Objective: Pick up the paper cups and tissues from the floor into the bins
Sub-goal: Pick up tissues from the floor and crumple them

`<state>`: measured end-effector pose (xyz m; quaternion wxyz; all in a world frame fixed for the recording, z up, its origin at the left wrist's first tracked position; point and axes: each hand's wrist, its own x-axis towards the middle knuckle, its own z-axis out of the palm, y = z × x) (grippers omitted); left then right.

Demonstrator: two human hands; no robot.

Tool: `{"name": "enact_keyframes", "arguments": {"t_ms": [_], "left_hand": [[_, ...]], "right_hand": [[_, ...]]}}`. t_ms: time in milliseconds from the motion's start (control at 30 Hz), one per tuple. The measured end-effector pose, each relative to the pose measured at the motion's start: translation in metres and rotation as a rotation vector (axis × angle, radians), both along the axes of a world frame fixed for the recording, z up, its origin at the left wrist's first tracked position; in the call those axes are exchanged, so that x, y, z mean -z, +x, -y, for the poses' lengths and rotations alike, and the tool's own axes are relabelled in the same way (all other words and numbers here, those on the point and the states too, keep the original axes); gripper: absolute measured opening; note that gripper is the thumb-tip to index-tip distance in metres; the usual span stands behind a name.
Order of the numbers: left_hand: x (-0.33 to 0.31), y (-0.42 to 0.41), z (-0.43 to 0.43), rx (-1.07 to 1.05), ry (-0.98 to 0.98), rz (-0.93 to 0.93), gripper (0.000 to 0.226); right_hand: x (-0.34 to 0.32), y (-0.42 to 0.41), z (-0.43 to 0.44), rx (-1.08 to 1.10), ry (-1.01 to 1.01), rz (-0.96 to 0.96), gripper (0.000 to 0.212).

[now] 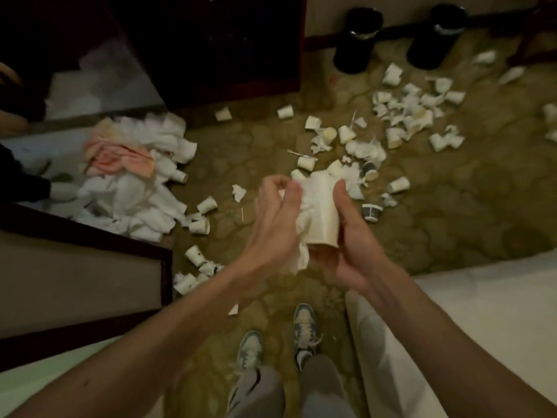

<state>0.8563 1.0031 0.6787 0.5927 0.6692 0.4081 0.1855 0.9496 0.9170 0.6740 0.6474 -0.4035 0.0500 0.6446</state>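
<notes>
Head view, paper cup (324, 215) and tissue (303, 230) held between both hands

hotel room: patterned carpet (452, 206), bed (482, 312), dark cabinet (211, 55)

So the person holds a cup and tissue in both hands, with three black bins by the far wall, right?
Not quite: the head view shows two black bins, not three. The left hand and right hand do hold a cup and tissue.
</notes>
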Motion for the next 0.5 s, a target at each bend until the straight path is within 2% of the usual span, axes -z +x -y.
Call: {"name": "enact_keyframes", "arguments": {"t_ms": [33,100,200,267,333,433,500], "left_hand": [[-0.018,0.003,0.001,-0.012,-0.056,0.048,0.005],[-0.058,0.004,0.009,-0.082,-0.11,0.117,0.014],[-0.113,0.005,0.027,-0.172,-0.291,0.141,0.034],[-0.137,0.006,0.039,-0.148,-0.371,0.137,0.033],[-0.157,0.006,0.055,-0.058,-0.298,0.134,0.026],[-0.185,-0.002,0.09,0.055,-0.168,0.195,0.033],[-0.203,-0.009,0.116,0.17,-0.152,0.192,0.035]], "right_hand": [[-0.016,-0.001,0.004,0.019,0.03,0.014,0.08],[-0.053,-0.004,0.019,0.063,0.068,0.049,0.074],[-0.101,-0.015,0.045,0.145,0.115,0.069,0.073],[-0.128,-0.022,0.059,0.221,0.134,0.102,0.065],[-0.149,-0.032,0.077,0.301,0.129,0.168,0.065],[-0.177,-0.054,0.107,0.405,0.092,0.251,0.071],[-0.194,-0.07,0.136,0.501,0.07,0.28,0.074]]}}
